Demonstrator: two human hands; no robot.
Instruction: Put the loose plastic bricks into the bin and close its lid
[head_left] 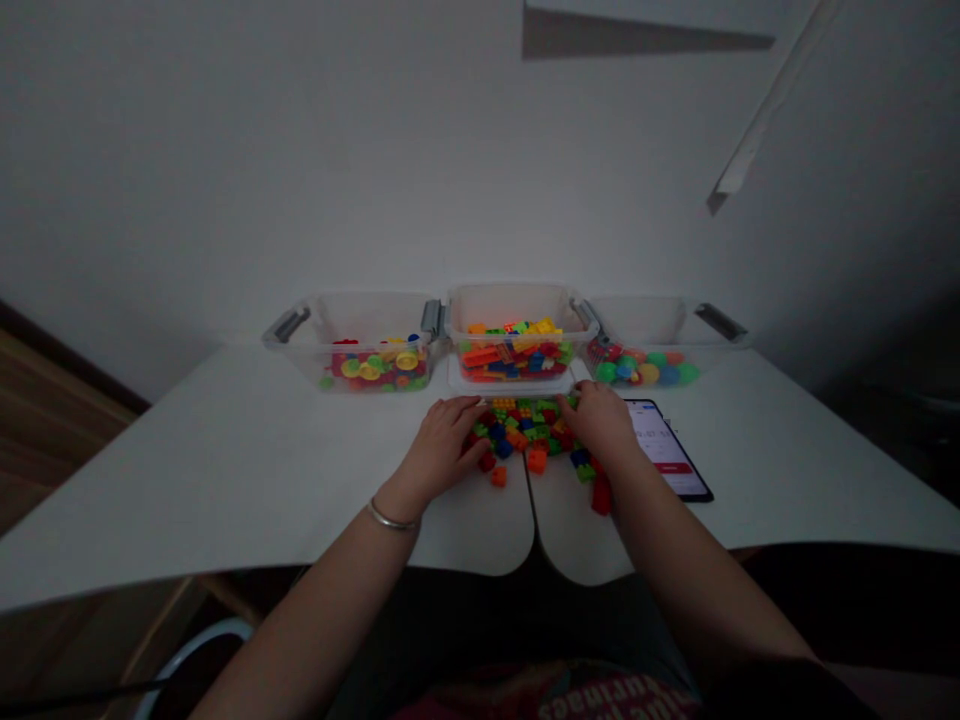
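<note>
A loose pile of toy building bricks [517, 432] in red, orange, green, blue and yellow lies on the white table between my hands. At its left edge rests my left hand [448, 440], fingers stretched out and thumb apart, touching the outer bricks. My right hand [600, 415] reaches over the pile's right side with fingers extended onto the bricks; some fingertips are hard to make out. An orange brick [499, 477] sits nearest me on the left. Below my right wrist lies a red brick [601, 495], beside a green and blue piece [583, 465].
Three clear plastic bins stand along the wall: a left bin [300, 345] with round coloured pieces, a middle bin [517, 300] of bricks, a right bin [720, 340] holding coloured balls. A phone [679, 455] lies right of my right hand. A seam [530, 490] splits the table's front edge.
</note>
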